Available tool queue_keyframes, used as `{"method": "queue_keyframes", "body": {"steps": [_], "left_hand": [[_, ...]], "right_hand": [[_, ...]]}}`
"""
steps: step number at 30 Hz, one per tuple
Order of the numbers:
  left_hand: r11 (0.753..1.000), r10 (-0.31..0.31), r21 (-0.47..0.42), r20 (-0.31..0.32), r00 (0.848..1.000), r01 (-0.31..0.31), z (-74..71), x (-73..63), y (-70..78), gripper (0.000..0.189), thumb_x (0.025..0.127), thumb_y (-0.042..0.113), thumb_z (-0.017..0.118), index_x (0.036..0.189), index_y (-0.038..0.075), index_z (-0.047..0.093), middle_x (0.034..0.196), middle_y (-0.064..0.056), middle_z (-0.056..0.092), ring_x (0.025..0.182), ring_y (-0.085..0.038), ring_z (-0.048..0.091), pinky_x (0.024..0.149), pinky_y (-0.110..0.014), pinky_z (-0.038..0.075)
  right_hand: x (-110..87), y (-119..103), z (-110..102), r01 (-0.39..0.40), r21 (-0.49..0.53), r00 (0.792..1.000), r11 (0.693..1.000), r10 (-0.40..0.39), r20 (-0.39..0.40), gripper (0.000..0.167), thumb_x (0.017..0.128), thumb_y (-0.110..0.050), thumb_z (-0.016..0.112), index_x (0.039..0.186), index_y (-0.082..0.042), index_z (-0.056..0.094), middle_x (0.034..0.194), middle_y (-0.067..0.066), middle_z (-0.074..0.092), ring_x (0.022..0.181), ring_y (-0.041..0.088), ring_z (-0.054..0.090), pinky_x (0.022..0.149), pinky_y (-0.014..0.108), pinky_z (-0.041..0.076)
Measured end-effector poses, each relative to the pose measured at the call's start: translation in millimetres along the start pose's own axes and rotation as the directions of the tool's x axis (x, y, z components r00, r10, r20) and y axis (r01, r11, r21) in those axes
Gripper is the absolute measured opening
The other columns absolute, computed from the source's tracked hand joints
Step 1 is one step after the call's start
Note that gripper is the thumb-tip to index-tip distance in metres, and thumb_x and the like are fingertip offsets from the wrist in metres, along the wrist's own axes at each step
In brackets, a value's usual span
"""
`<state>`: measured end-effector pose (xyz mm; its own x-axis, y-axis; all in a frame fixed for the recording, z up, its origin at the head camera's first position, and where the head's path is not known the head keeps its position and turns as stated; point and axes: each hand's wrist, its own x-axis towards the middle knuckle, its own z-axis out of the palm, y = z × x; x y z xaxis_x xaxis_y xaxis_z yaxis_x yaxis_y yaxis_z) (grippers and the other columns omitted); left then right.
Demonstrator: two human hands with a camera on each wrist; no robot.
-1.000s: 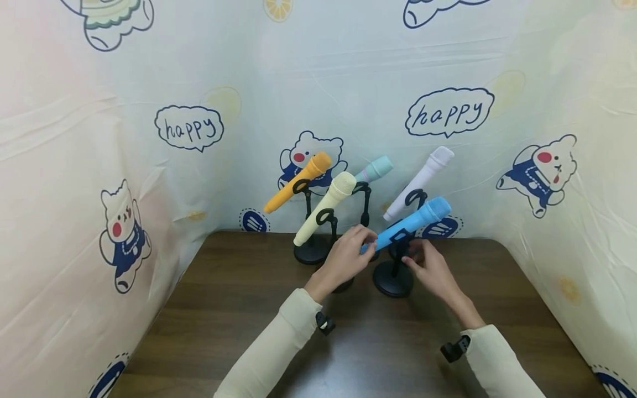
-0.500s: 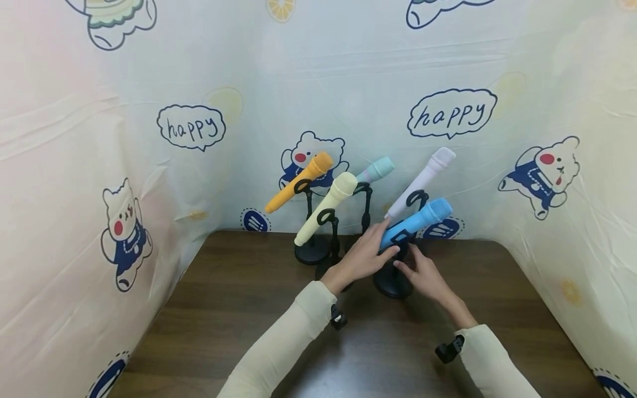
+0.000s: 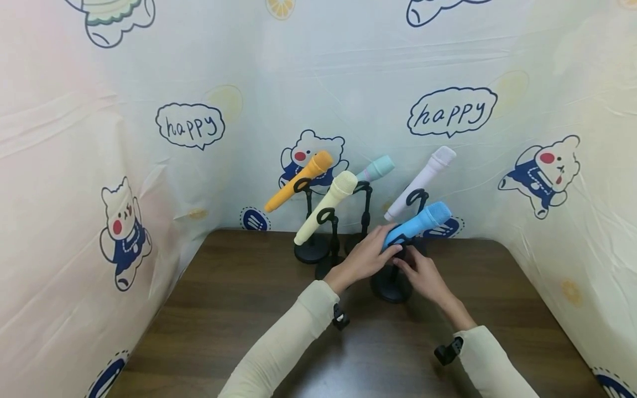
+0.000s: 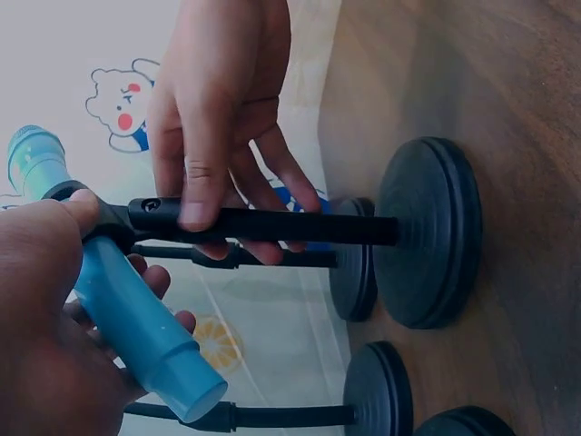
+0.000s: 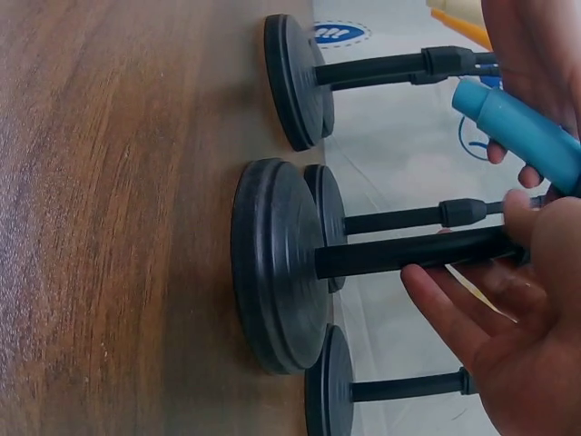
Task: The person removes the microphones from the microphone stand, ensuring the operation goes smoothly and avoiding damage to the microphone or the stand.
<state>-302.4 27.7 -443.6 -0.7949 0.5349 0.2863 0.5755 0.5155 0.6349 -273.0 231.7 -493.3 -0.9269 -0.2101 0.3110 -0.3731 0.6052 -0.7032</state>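
Observation:
A bright blue microphone [image 3: 420,223] sits tilted in the clip of a black stand, its head up and to the right. My left hand [image 3: 365,257] holds the microphone at the clip; in the left wrist view the thumb lies over the clip and the fingers pass behind the blue body [image 4: 136,318]. Just below, my right hand [image 3: 427,276] grips the stand's upright pole [image 4: 309,225], thumb on one side and fingers on the other. The stand's round base [image 5: 277,263] is down at the wooden table.
Around it stand other microphones on black stands: a cream one [image 3: 325,209] and an orange one [image 3: 298,182] to the left, a mint one [image 3: 376,169] behind, and a lilac one [image 3: 420,183] behind right. A printed cloth [image 3: 239,66] backs the wooden table [image 3: 224,309].
My left hand has slid from the blue microphone's lower end up to the clip. My right hand has shifted slightly left onto the pole. The stand's base has come slightly nearer.

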Motion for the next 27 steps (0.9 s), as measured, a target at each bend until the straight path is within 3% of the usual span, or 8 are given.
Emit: {"method": "queue_keyframes", "body": {"steps": [5, 9, 20, 27], "left_hand": [[1.000, -0.010, -0.025, 0.007, 1.000, 0.010, 0.6, -1.6, 1.5, 0.057, 0.113, 0.041, 0.050, 0.164, 0.019, 0.034, 0.141, -0.005, 0.053, 0.115, -0.017, 0.056, 0.100, -0.035, 0.057], [0.999, -0.003, -0.048, 0.011, 1.000, 0.004, -1.0, -4.0, 1.5, 0.055, 0.114, 0.040, 0.050, 0.163, 0.020, 0.036, 0.140, -0.004, 0.054, 0.115, -0.016, 0.057, 0.098, -0.032, 0.057], [0.997, -0.005, -0.073, 0.025, 1.000, 0.007, -6.1, -17.1, 5.4, 0.053, 0.114, 0.039, 0.051, 0.162, 0.019, 0.038, 0.144, -0.005, 0.053, 0.117, -0.018, 0.055, 0.099, -0.033, 0.055], [0.996, 0.009, -0.088, 0.025, 1.000, -0.007, -10.4, -27.6, 3.5, 0.052, 0.114, 0.039, 0.051, 0.160, 0.019, 0.038, 0.145, -0.004, 0.052, 0.120, -0.017, 0.055, 0.104, -0.036, 0.055]], "right_hand": [[-1.7, -1, 0, -0.010, 0.030, 1.000, 0.999, 0.010, -0.004, 0.032, 0.111, -0.022, 0.059, 0.136, -0.001, 0.057, 0.102, 0.018, 0.075, 0.089, 0.033, 0.074, 0.074, 0.024, 0.060], [-2.5, -3, 2, -0.007, 0.030, 1.000, 1.000, 0.008, -0.015, 0.030, 0.111, -0.023, 0.059, 0.133, -0.002, 0.059, 0.097, 0.017, 0.073, 0.086, 0.032, 0.073, 0.072, 0.023, 0.059], [-12.4, -10, 6, 0.009, 0.067, 1.000, 0.998, -0.010, 0.001, 0.030, 0.112, -0.017, 0.058, 0.137, -0.001, 0.057, 0.111, 0.018, 0.075, 0.095, 0.030, 0.077, 0.080, 0.039, 0.066], [-17.7, -21, 7, 0.043, 0.033, 0.999, 0.999, -0.042, -0.011, 0.026, 0.110, -0.020, 0.062, 0.130, -0.005, 0.060, 0.100, 0.010, 0.073, 0.085, 0.019, 0.068, 0.077, 0.030, 0.061]]}}
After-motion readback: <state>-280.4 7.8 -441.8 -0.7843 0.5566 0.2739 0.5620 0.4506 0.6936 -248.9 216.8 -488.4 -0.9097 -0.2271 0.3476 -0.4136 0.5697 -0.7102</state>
